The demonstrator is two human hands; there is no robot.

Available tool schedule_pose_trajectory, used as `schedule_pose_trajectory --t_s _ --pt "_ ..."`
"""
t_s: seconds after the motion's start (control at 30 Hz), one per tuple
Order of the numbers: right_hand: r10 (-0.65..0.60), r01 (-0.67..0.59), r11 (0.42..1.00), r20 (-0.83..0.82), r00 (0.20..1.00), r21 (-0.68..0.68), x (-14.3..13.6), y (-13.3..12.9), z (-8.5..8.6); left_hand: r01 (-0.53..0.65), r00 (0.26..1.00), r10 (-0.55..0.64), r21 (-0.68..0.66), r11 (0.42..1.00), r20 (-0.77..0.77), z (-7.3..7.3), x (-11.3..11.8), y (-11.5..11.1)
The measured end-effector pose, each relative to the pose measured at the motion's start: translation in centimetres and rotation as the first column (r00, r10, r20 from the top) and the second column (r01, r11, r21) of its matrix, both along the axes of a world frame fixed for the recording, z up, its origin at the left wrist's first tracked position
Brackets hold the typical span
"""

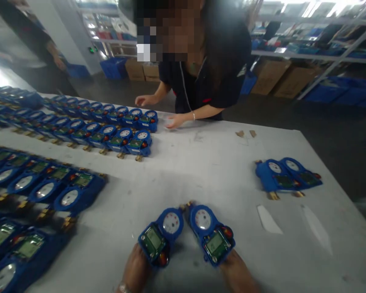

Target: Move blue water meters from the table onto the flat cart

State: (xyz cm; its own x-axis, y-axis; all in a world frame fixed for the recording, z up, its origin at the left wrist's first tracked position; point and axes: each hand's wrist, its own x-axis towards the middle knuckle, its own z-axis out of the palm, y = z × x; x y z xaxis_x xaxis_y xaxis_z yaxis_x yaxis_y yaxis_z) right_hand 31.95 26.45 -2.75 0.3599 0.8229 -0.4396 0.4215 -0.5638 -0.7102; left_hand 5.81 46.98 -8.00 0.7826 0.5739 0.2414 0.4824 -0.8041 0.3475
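My left hand (138, 260) is wrapped round the lower end of a blue water meter (171, 221), with its fingers mostly hidden beneath. This meter has a round white dial, a bare green circuit board with a small display, and a brass fitting. In my right hand (235, 266) is a second blue water meter (203, 219), of the same kind and likewise covering the fingers. The two meters tilt toward each other, their brass ends close together over the white table (183, 179). Whether their undersides touch the table I cannot tell.
Several rows of blue meters (75, 194) fill the table's left side. Two more meters (280, 173) stand at the right, near white paper pieces (268, 219) and brown scraps (240, 133). Across the table a co-worker's hands (178, 120) are near the far row. Shelves stand behind.
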Motion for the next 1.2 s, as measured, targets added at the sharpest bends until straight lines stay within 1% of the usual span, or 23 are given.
schedule_pose_trajectory --t_s 0.07,0.1,0.13,0.2,0.27,0.33,0.37,0.43,0.5,0.6,0.67,0.77,0.83,0.9,0.93,0.97,1.0,1.03,1.07,1.1,1.13,1.17,1.2 --pt "-0.172 0.185 0.983 -0.283 0.944 0.019 0.0 -3.4 0.4 0.057 0.998 -0.054 -0.086 0.995 0.039 0.5 -2.6 -0.5" --pt "-0.221 0.244 0.97 -0.362 0.906 0.018 0.2 -4.7 0.7 0.069 0.997 -0.063 -0.161 0.985 0.037 0.9 -3.5 -0.3" --pt "-0.229 0.253 0.967 -0.38 0.896 0.015 0.7 -5.7 1.0 0.088 0.996 -0.084 -0.235 0.968 0.025 1.3 -4.0 0.2" --pt "-0.122 0.123 0.992 -0.245 0.962 -0.011 2.4 -7.0 1.7 0.144 0.987 -0.159 -0.351 0.925 -0.015 2.0 -4.2 1.9" --pt "0.087 -0.088 0.992 -0.021 0.996 -0.086 4.7 -7.3 2.3 0.185 0.963 -0.25 -0.425 0.886 -0.102 2.7 -3.0 4.2" --pt "0.276 -0.264 0.957 0.104 0.955 -0.117 7.2 -6.8 2.5 0.16 0.904 -0.325 -0.488 0.858 -0.276 3.3 -0.9 6.5" --pt "0.377 -0.365 0.926 0.148 0.915 -0.099 8.3 -6.4 2.5 0.169 0.866 -0.369 -0.497 0.851 -0.338 3.6 0.4 7.5" --pt "0.534 -0.536 0.842 0.233 0.813 -0.059 9.9 -5.4 2.3 0.248 0.786 -0.469 -0.49 0.836 -0.403 4.0 2.9 9.1" --pt "0.607 -0.618 0.783 0.301 0.736 -0.068 10.8 -4.6 2.1 0.354 0.712 -0.56 -0.473 0.807 -0.423 4.3 4.8 10.0" --pt "0.616 -0.619 0.778 0.317 0.721 -0.104 10.7 -4.2 2.0 0.438 0.654 -0.617 -0.446 0.781 -0.437 4.1 5.9 10.7" --pt "0.566 -0.569 0.817 0.312 0.763 -0.091 10.2 -4.5 1.9 0.422 0.68 -0.594 -0.433 0.796 -0.429 3.7 5.7 11.0" --pt "0.439 -0.444 0.893 0.341 0.831 -0.069 9.3 -5.6 1.6 0.321 0.797 -0.48 -0.415 0.851 -0.366 3.2 4.5 11.1" --pt "0.388 -0.403 0.914 0.375 0.842 -0.04 8.8 -6.3 1.4 0.176 0.906 -0.301 -0.381 0.908 -0.298 3.2 3.3 10.6" --pt "0.362 -0.395 0.919 0.395 0.844 0.002 8.3 -6.8 1.2 -0.06 0.98 -0.019 -0.382 0.922 -0.199 3.8 1.8 9.1" --pt "0.344 -0.381 0.924 0.397 0.851 0.018 8.1 -6.9 1.2 -0.215 0.975 0.172 -0.402 0.89 -0.14 4.3 1.1 7.8" --pt "0.323 -0.363 0.931 0.394 0.86 0.03 8.0 -7.0 1.2 -0.368 0.924 0.373 -0.432 0.823 -0.077 5.0 0.4 6.2" --pt "0.305 -0.347 0.937 0.395 0.867 0.039 7.8 -7.0 1.2 -0.501 0.828 0.56 -0.477 0.722 -0.023 5.7 -0.1 4.3" --pt "0.299 -0.345 0.937 0.399 0.867 0.046 7.7 -7.0 1.1 -0.602 0.695 0.719 -0.523 0.603 0.03 6.5 -0.4 2.3" --pt "0.302 -0.354 0.934 0.412 0.859 0.053 7.6 -7.1 1.0 -0.653 0.571 0.819 -0.572 0.497 0.06 7.2 -0.5 0.2" --pt "0.31 -0.373 0.926 0.436 0.845 0.066 7.6 -7.1 0.9 -0.659 0.485 0.873 -0.633 0.406 0.054 7.9 -0.2 -1.9" --pt "0.323 -0.402 0.912 0.465 0.824 0.078 7.5 -7.2 0.7 -0.645 0.43 0.903 -0.698 0.312 0.006 8.5 0.4 -3.7" --pt "0.335 -0.43 0.898 0.494 0.802 0.09 7.5 -7.3 0.4 -0.622 0.406 0.912 -0.749 0.227 -0.061 8.9 1.2 -5.1" --pt "0.338 -0.447 0.889 0.519 0.785 0.097 7.5 -7.5 0.2 -0.602 0.405 0.908 -0.778 0.177 -0.107 9.3 2.2 -6.1"
